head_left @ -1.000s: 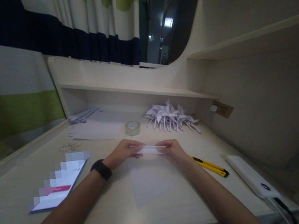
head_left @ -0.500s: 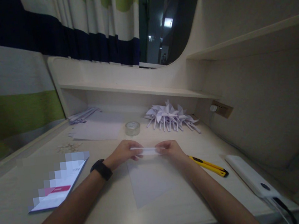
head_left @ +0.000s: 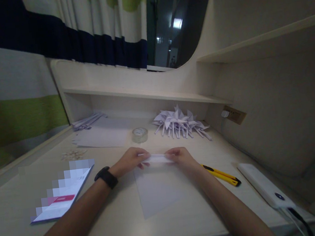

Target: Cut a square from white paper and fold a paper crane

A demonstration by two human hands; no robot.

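Desk (head_left: 186, 220) layout: sheet (head_left: 157, 190) at the front-centre edge; booklet (head_left: 60, 199) toward the left edge; utility knife (head_left: 222, 175) and power bank (head_left: 265, 189) toward the right edge; tape roll (head_left: 139, 134) behind the sheet (folded paper pile (head_left: 179, 125) to its right, near the back edge).

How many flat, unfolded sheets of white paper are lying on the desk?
2. One sheet lies under the hands, near the front of the desk; another sheet lies farther back, left of the tape roll. More may be stacked beneath either.
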